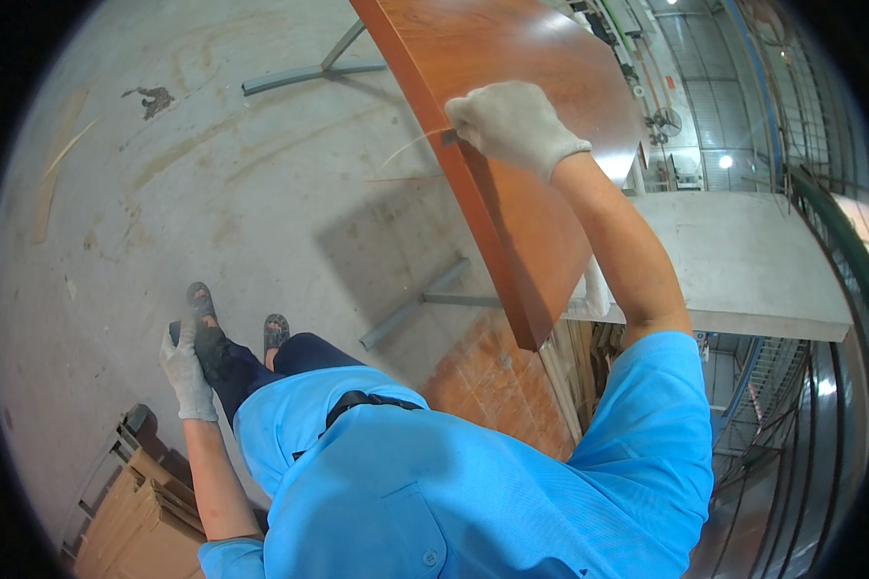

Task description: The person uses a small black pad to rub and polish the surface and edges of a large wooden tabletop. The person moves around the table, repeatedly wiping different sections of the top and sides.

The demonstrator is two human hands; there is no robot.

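A reddish-brown wooden board (541,222) with a glossy face and a thick edge stands in front of me on grey metal legs. My right hand (512,121), in a white knit glove, is closed at the board's left edge around a small grey trimming tool (448,137), mostly hidden by the fingers. From that spot a thin pale strip (407,147) curls away. Down at my left side hangs my left hand (188,372), also gloved. Its fingers are wrapped round a dark object (175,333) whose kind I cannot make out.
Grey metal feet (309,77) jut out onto the concrete floor (222,193). A pale table (743,256) stands to the right, with more boards (570,372) beneath its near edge. Stacked cardboard (140,516) is at lower left. Long scrap strips (58,179) lie on the floor.
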